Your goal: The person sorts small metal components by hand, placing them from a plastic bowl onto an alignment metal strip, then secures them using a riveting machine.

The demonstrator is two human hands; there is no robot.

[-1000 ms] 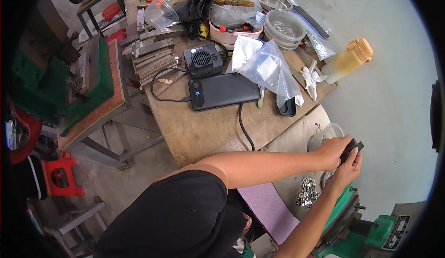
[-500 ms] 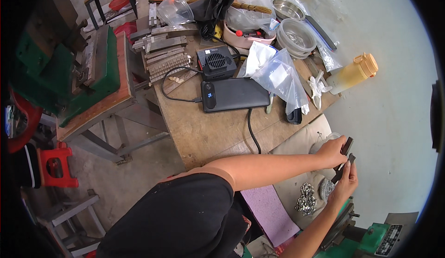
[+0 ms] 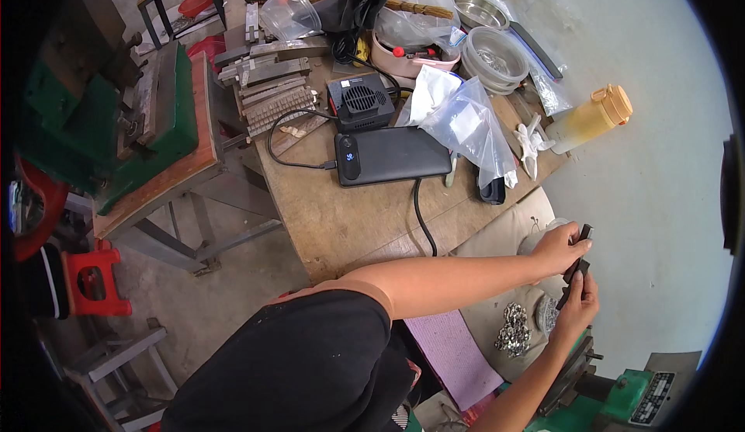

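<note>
My left hand (image 3: 556, 249) reaches across from the left, its fingers closed on a dark bar-like piece (image 3: 583, 236) with a squared end. Just below it, my right hand (image 3: 579, 309) grips the lower part of the dark pieces, thumb up against them. Whether these are separate bars or one jointed tool, I cannot tell. A clear tub (image 3: 531, 242) sits partly hidden behind my left hand. Near my right wrist are a heap of small shiny metal parts (image 3: 513, 331) and a round container of small grey parts (image 3: 545, 315), both on a beige cloth (image 3: 485, 296).
A black power bank (image 3: 396, 157), a boxy black fan unit (image 3: 360, 103) and cables lie on the wooden table (image 3: 334, 230). Behind stand clear tubs (image 3: 494, 58), a pink basket (image 3: 396, 63) and a yellow bottle (image 3: 590, 119). Green machines (image 3: 621, 401) flank me, one lower right.
Both hands stay close together. The dark pieces have turned slightly between my fingers, and their upper end now shows a different angle. The view has shifted a little.
</note>
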